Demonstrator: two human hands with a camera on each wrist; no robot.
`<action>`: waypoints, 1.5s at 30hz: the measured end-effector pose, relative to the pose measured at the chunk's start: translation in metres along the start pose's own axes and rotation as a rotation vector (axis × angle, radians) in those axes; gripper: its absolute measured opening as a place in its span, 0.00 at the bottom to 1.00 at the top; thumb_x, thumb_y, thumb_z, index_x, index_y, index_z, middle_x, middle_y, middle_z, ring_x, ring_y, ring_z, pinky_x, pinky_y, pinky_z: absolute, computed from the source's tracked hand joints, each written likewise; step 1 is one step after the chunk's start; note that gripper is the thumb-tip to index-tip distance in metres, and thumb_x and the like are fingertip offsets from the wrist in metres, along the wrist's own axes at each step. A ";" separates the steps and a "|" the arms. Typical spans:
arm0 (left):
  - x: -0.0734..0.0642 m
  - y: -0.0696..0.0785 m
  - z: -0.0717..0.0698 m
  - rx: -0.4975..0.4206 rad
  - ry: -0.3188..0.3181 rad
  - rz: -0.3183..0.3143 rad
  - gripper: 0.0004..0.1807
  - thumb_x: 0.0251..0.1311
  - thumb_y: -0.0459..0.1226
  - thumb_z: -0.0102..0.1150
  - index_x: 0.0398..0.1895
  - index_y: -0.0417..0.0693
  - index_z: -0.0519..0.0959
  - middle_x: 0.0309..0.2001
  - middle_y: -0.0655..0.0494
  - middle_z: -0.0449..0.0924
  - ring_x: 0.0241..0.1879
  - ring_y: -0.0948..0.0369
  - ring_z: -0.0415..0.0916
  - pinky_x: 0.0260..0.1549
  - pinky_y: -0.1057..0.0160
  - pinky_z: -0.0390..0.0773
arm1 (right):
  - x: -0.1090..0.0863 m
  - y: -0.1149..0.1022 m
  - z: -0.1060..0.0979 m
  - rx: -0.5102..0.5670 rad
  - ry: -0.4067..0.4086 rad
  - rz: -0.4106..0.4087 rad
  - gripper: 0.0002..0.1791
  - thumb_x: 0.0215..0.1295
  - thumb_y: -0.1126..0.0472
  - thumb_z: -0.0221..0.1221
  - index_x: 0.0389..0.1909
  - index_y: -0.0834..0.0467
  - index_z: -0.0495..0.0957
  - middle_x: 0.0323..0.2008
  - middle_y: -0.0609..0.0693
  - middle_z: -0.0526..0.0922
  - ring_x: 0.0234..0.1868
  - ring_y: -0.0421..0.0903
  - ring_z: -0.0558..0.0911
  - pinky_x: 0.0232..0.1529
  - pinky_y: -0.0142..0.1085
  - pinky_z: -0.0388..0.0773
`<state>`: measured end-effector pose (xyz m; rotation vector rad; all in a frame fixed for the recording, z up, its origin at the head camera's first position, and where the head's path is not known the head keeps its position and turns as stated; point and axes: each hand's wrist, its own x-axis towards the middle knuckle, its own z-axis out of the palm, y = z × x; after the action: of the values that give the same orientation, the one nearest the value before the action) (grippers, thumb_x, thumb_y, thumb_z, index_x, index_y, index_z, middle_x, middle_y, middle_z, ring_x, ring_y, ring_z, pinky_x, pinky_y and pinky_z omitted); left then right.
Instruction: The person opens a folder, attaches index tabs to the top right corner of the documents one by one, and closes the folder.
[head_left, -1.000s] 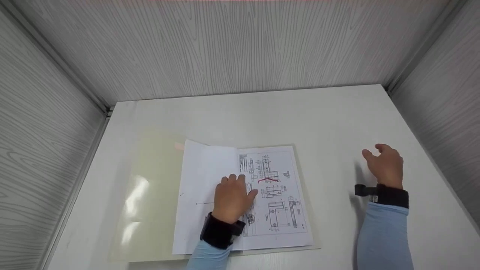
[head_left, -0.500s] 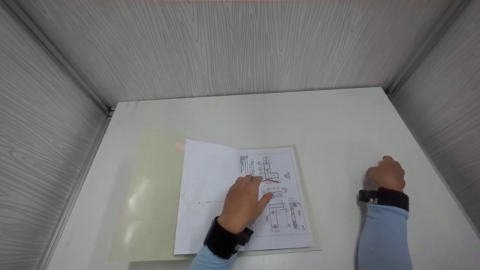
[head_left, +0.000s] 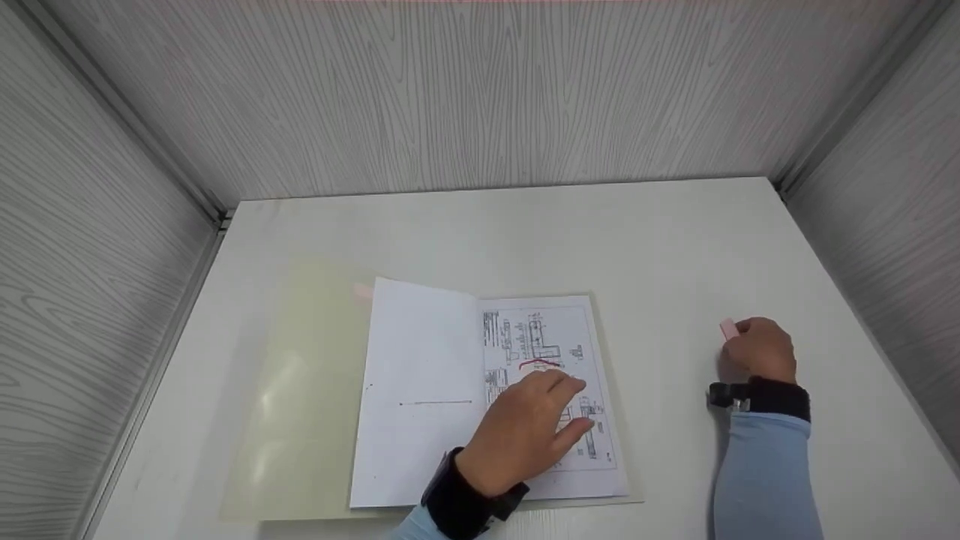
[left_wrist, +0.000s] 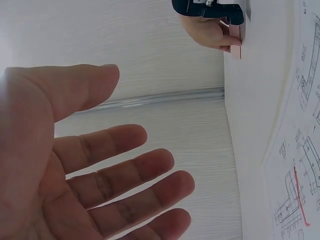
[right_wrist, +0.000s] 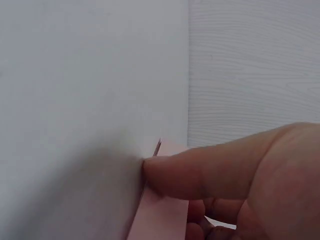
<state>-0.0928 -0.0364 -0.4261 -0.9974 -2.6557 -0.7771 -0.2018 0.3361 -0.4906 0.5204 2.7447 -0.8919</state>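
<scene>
My right hand pinches a small pad of pink sticky notes on the right of the table. In the right wrist view the thumb lies across the pink pad, whose thin edge shows on the left. Over the open booklet's right page hovers my left hand, fingers loosely extended, covering part of the technical drawings. The left wrist view shows its palm with nothing in it. A red line marks the printed page.
The booklet's left page is white with one thin line. A translucent yellowish cover lies opened out to the left, with a pink tab near its top. Wood-grain panels wall the white table at back and sides.
My left hand has moved right, from the booklet's fold onto the drawing page. The right hand, empty at first, has reached down, and the pink pad now shows in its fingers.
</scene>
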 end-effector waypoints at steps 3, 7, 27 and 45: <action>0.000 0.003 0.001 -0.015 0.026 0.026 0.18 0.61 0.46 0.62 0.49 0.47 0.79 0.44 0.57 0.81 0.45 0.64 0.77 0.48 0.70 0.75 | -0.001 -0.001 0.000 -0.017 0.003 -0.029 0.27 0.68 0.53 0.50 0.56 0.72 0.71 0.50 0.71 0.75 0.46 0.64 0.75 0.39 0.48 0.73; 0.000 0.009 0.002 -0.012 0.060 0.089 0.14 0.62 0.45 0.61 0.46 0.47 0.81 0.41 0.59 0.81 0.42 0.65 0.78 0.45 0.72 0.75 | -0.008 -0.016 -0.001 0.005 0.014 -0.093 0.29 0.69 0.47 0.50 0.55 0.69 0.72 0.47 0.67 0.78 0.42 0.58 0.77 0.33 0.40 0.71; -0.003 -0.002 -0.021 0.109 0.223 -0.089 0.31 0.47 0.41 0.75 0.55 0.44 0.76 0.47 0.54 0.76 0.51 0.59 0.72 0.51 0.63 0.74 | -0.123 -0.170 0.062 0.528 -0.492 -0.823 0.15 0.66 0.63 0.60 0.51 0.61 0.72 0.36 0.57 0.83 0.33 0.52 0.82 0.37 0.39 0.81; -0.007 -0.008 -0.040 0.023 0.325 -0.131 0.11 0.55 0.39 0.69 0.40 0.48 0.82 0.36 0.58 0.81 0.39 0.61 0.76 0.39 0.61 0.76 | -0.135 -0.173 0.051 0.640 -0.608 -0.772 0.16 0.68 0.62 0.58 0.53 0.62 0.70 0.36 0.61 0.82 0.34 0.56 0.81 0.39 0.44 0.80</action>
<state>-0.0925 -0.0670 -0.3986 -0.6330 -2.4573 -0.8511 -0.1414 0.1395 -0.3991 -0.6951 2.0189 -1.7464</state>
